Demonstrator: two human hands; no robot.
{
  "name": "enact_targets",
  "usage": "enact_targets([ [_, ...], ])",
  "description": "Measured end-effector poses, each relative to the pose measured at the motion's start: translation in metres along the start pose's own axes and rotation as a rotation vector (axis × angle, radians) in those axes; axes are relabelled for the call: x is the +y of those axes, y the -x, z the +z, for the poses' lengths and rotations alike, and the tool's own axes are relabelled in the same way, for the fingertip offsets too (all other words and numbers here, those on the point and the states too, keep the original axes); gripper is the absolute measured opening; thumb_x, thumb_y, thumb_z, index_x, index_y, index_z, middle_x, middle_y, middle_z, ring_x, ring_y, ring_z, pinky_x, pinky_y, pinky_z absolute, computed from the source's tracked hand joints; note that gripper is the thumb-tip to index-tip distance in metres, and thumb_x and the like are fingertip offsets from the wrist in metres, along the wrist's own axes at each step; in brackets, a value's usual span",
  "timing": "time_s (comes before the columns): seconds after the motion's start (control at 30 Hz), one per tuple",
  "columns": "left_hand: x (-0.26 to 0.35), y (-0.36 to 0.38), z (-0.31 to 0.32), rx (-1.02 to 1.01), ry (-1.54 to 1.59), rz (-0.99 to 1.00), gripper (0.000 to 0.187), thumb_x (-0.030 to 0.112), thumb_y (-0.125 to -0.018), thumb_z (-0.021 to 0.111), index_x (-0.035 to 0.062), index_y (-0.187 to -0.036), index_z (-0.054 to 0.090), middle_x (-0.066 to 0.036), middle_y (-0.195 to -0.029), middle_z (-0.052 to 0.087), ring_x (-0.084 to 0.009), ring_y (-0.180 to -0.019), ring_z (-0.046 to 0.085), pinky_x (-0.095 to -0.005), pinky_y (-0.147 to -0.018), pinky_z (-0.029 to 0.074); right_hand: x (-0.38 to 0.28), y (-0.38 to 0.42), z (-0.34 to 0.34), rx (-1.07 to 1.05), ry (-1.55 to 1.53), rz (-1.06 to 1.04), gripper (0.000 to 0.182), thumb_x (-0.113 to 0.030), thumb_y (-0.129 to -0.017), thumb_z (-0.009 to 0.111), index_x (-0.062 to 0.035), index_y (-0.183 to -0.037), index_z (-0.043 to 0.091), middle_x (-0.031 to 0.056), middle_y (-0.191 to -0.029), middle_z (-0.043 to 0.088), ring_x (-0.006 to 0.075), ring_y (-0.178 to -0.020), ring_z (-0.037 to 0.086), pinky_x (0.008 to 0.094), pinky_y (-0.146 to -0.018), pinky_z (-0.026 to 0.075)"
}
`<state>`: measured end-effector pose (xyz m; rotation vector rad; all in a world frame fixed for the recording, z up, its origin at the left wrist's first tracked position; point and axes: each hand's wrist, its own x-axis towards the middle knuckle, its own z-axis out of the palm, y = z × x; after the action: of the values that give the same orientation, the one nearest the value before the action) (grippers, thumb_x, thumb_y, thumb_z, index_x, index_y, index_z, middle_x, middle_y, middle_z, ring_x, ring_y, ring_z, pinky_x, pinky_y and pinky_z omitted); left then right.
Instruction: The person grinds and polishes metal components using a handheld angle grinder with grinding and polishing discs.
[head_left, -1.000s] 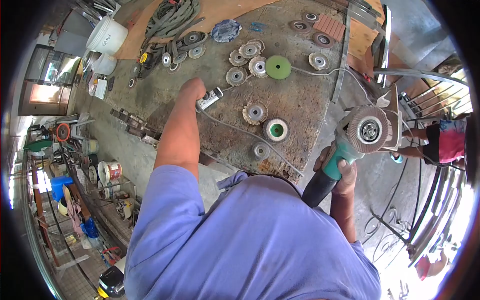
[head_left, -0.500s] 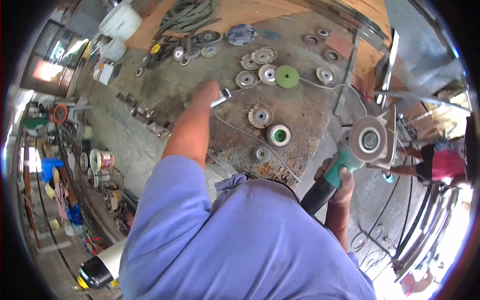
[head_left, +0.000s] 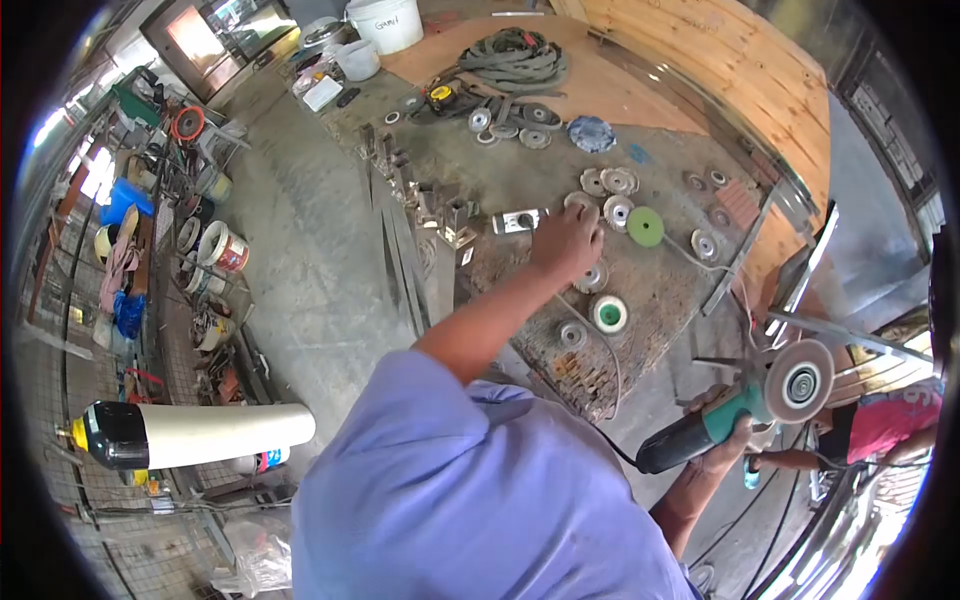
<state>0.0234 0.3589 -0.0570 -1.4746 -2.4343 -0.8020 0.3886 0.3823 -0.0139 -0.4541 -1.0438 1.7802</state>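
Observation:
My left hand (head_left: 568,243) is over the worktable, just right of a white power strip (head_left: 510,222) with a plug in it. Its fingers are slightly apart and bent downward, beside worn flap discs (head_left: 592,182) and a metal-centred disc (head_left: 618,212). A green disc (head_left: 645,227) lies to the right. Below the hand sit a white-rimmed wheel with a green centre (head_left: 609,314) and a smaller disc (head_left: 572,336). My right hand (head_left: 722,446) is closed around a teal and black angle grinder (head_left: 728,418), whose brown disc (head_left: 800,381) faces up.
A grey cord (head_left: 617,372) crosses the table's near part. Metal pieces (head_left: 440,212) line its left edge. Coiled hose (head_left: 515,60) and a bucket (head_left: 386,24) are at the back. A gas cylinder (head_left: 225,437) is at left; another person (head_left: 890,422) is at right.
My left hand has moved off the power strip, rightward to the discs. The view has turned left, so the table and grinder appear further right and the cylinder shows more fully.

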Motion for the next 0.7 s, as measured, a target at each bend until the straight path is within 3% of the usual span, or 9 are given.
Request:
enact_targets([
  [0.07,0.007,0.062,-0.024,0.198,0.263,0.034,0.033,0.026,-0.087,0.074,0.0057,-0.111,0.064,-0.017,-0.103,0.068,-0.0416,-0.100,0.064,-0.0468,-0.088,0.052,0.001,0.011,-0.016,-0.031,-0.008,0.006,0.068,-0.053,-0.089,0.073,0.0052,-0.117,0.053,0.0173,-0.088,0.061,0.0279,-0.075,0.068,0.0360,-0.062,0.058],
  [0.13,-0.014,0.113,-0.042,0.387,0.215,-0.101,0.036,0.024,-0.085,0.078,0.0025,-0.110,0.063,-0.016,-0.098,0.065,-0.0390,-0.098,0.063,-0.0451,-0.085,0.051,-0.002,0.026,-0.021,0.015,0.090,-0.016,0.067,-0.053,-0.089,0.073,0.0050,-0.117,0.053,0.0180,-0.090,0.061,0.0288,-0.077,0.068,0.0372,-0.064,0.058],
  [0.2,-0.056,0.141,-0.046,0.449,0.220,-0.505,0.047,0.024,-0.083,0.082,-0.0029,-0.114,0.060,-0.018,-0.103,0.061,-0.0359,-0.097,0.063,-0.0466,-0.083,0.051,-0.011,0.038,-0.020,0.000,0.150,-0.006,0.068,-0.050,-0.088,0.076,0.0056,-0.119,0.053,0.0184,-0.091,0.061,0.0299,-0.080,0.068,0.0403,-0.069,0.059],
  [0.27,-0.110,0.151,-0.036,0.522,0.025,-0.529,0.061,0.028,-0.081,0.086,-0.0077,-0.120,0.056,-0.021,-0.109,0.057,-0.0337,-0.099,0.062,-0.0454,-0.084,0.052,-0.016,0.050,-0.013,-0.001,0.195,-0.016,0.067,-0.049,-0.087,0.076,0.0035,-0.122,0.052,0.0159,-0.094,0.061,0.0295,-0.084,0.067,0.0414,-0.073,0.058],
  [0.37,-0.134,0.141,-0.017,0.555,0.193,-0.473,0.068,0.028,-0.078,0.088,-0.0080,-0.124,0.053,-0.023,-0.112,0.055,-0.0355,-0.102,0.061,-0.0463,-0.090,0.052,-0.009,0.070,0.002,0.055,0.186,-0.007,0.066,-0.048,-0.086,0.076,0.0023,-0.122,0.053,0.0141,-0.096,0.060,0.0281,-0.086,0.067,0.0411,-0.074,0.058],
  [0.4,-0.132,0.136,-0.009,0.589,0.328,-0.598,0.074,0.034,-0.076,0.089,-0.0070,-0.126,0.053,-0.024,-0.114,0.056,-0.0388,-0.106,0.060,-0.0484,-0.097,0.050,-0.002,0.079,0.004,0.084,0.175,-0.008,0.066,-0.048,-0.086,0.076,0.0022,-0.122,0.052,0.0139,-0.096,0.060,0.0278,-0.085,0.067,0.0411,-0.074,0.059],
  [0.5,-0.139,0.131,-0.006,0.472,0.044,-0.642,0.074,0.040,-0.076,0.089,-0.0054,-0.123,0.055,-0.025,-0.117,0.057,-0.0417,-0.109,0.058,-0.0526,-0.096,0.049,0.011,0.101,0.026,0.157,0.143,-0.043,0.068,-0.045,-0.083,0.080,0.0055,-0.120,0.055,0.0168,-0.096,0.064,0.0284,-0.081,0.069,0.0410,-0.071,0.059],
  [0.53,-0.132,0.128,-0.025,0.306,0.085,-0.690,0.072,0.045,-0.076,0.088,-0.0035,-0.119,0.057,-0.025,-0.119,0.058,-0.0437,-0.110,0.057,-0.0552,-0.095,0.047,0.011,0.109,0.040,0.184,0.187,-0.045,0.067,-0.045,-0.082,0.080,0.0057,-0.119,0.056,0.0167,-0.095,0.064,0.0278,-0.080,0.069,0.0398,-0.070,0.059],
  [0.7,-0.133,0.174,-0.042,0.128,0.333,-0.267,0.064,0.040,-0.077,0.088,-0.0010,-0.117,0.060,-0.020,-0.114,0.060,-0.0413,-0.110,0.057,-0.0543,-0.093,0.046,-0.002,0.146,0.101,0.342,0.396,-0.112,0.068,-0.048,-0.082,0.077,0.0073,-0.117,0.058,0.0165,-0.093,0.066,0.0265,-0.076,0.070,0.0365,-0.065,0.057],
])
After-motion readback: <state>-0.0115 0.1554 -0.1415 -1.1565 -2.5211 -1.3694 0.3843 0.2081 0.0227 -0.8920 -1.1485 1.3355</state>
